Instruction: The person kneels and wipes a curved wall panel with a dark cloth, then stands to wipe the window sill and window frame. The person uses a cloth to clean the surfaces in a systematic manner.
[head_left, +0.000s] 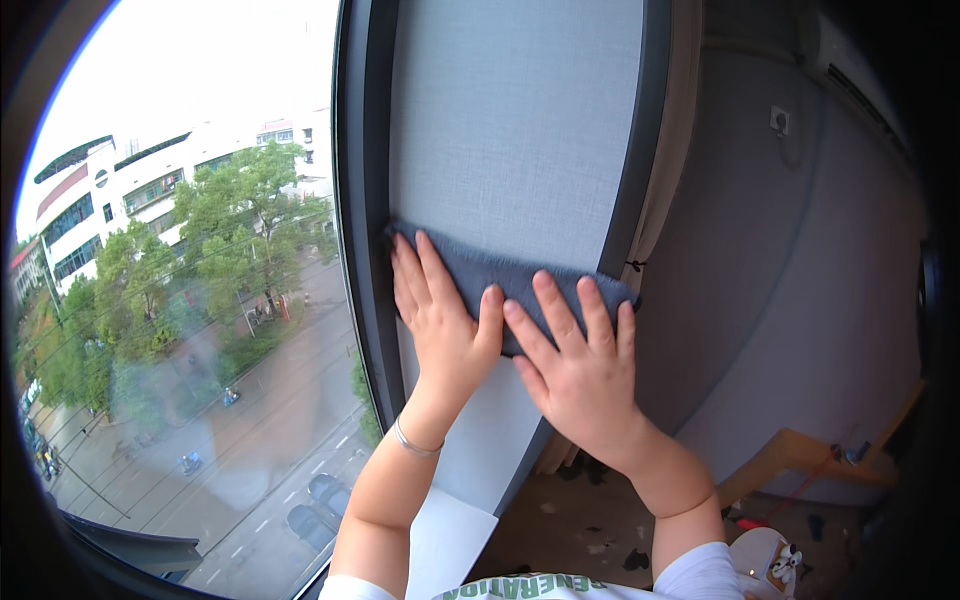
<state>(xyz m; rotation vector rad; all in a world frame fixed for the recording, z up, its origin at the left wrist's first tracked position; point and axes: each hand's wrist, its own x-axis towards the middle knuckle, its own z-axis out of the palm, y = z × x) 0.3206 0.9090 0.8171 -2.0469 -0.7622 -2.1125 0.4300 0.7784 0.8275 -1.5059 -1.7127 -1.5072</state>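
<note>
A grey-blue cloth (480, 262) lies flat across the pale, fabric-textured panel (517, 135) beside the window. My left hand (446, 322) presses on its left part, fingers pointing up and close to the dark window frame (371, 187). On the right part rests my right hand (581, 360), its fingers spread and their tips near the cloth's upper edge. The two hands are close together, the left thumb near the right index finger. Both palms face the panel, and part of the cloth is hidden beneath them. The cloth's right end reaches over the panel's dark edge trim (652, 112).
Left is window glass (247, 360) with trees, a street and buildings outside. A curtain (671, 150) hangs right of the panel. Further right are a wall socket (780, 120), an air conditioner (855, 67), a wooden frame (795, 457) and a small round table (754, 544) holding objects.
</note>
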